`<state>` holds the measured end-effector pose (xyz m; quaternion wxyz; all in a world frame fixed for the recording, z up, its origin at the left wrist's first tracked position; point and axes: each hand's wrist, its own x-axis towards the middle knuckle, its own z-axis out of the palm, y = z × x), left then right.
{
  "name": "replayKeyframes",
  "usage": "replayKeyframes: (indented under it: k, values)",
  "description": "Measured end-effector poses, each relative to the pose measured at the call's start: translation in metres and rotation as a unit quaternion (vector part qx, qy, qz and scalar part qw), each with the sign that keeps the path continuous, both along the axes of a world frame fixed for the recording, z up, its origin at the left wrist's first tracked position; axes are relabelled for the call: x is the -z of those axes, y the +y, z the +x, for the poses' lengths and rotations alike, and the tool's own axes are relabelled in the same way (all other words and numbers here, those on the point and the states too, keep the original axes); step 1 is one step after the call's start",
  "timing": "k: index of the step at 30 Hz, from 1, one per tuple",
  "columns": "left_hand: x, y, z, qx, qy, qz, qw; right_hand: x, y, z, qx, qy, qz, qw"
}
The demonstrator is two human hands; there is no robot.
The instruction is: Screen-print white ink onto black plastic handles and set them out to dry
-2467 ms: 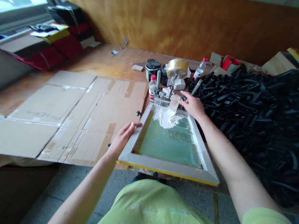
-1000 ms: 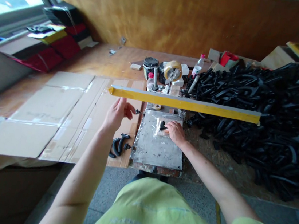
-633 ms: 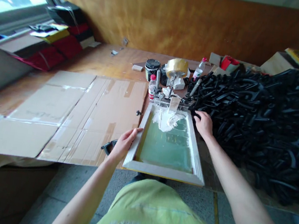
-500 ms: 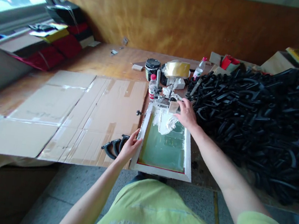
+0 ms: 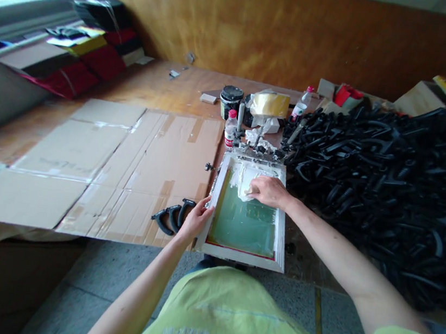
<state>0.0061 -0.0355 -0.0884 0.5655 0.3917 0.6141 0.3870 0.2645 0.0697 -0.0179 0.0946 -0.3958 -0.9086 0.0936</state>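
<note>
A white-framed screen [image 5: 282,238] with green mesh lies flat in front of me. White paste [image 5: 240,176] is smeared over the far part of its mesh. My right hand [image 5: 269,191] is closed over that paste, gripping a small squeegee [image 5: 252,188] that the fingers mostly cover. At the frame's left edge, my left hand [image 5: 197,218] holds the rail between thumb and fingers. Metal clamps [image 5: 256,150] stand at the screen's far end. Several curved black parts [image 5: 173,216] lie on the cardboard just left of my left hand.
Flattened cardboard [image 5: 111,174] covers the left side of the table. A large heap of black parts [image 5: 381,182] fills the right. Behind the clamps are a red-capped bottle [image 5: 230,129], a tub [image 5: 230,102], a yellow tape roll [image 5: 270,105] and a second bottle [image 5: 302,103].
My right hand has moved from the screen's far edge nearer to me, onto the paste, with the squeegee now tilted and mostly hidden. My left hand still holds the frame.
</note>
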Motion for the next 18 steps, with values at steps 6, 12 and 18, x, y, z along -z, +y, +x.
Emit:
replayKeyframes:
  k: [6,12,18]
  values:
    - [-0.005,-0.001,0.000,0.012,-0.024,-0.009,1.000,0.018,-0.020,0.000,-0.019,0.017,0.076,0.997]
    - [-0.035,0.001,-0.003,0.019,-0.041,-0.025,0.999,-0.009,0.031,-0.008,0.073,0.055,0.048,0.995]
    - [-0.105,0.020,-0.005,0.008,-0.079,0.036,0.996,-0.048,0.083,0.029,0.248,0.105,0.130,0.954]
